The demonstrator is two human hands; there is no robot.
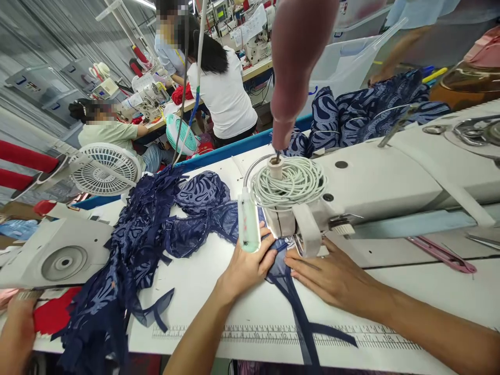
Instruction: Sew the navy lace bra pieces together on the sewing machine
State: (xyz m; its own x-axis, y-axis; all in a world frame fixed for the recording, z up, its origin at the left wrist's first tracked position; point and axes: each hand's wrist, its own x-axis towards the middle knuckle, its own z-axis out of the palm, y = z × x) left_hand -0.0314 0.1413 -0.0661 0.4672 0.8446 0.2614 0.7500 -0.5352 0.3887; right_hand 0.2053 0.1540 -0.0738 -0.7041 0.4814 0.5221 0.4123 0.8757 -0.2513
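Observation:
My left hand (246, 268) lies on a piece of navy lace garment (203, 213) just left of the sewing machine's needle area, fingers pressed flat on the fabric. My right hand (332, 276) rests flat on the table to the right of the needle, fingertips touching the navy strap (297, 307) that runs toward me. The white sewing machine (375, 182) stands above both hands, and its head hides the needle. A small light (249, 221) hangs in front of my left fingers.
A pile of navy lace pieces (128, 260) lies at the left. A coil of white cord (292, 182) sits on the machine. A small white fan (103, 169) stands at left. Pink tweezers (441, 252) lie at right. A ruler strip (273, 333) marks the table's front edge. Other people work behind.

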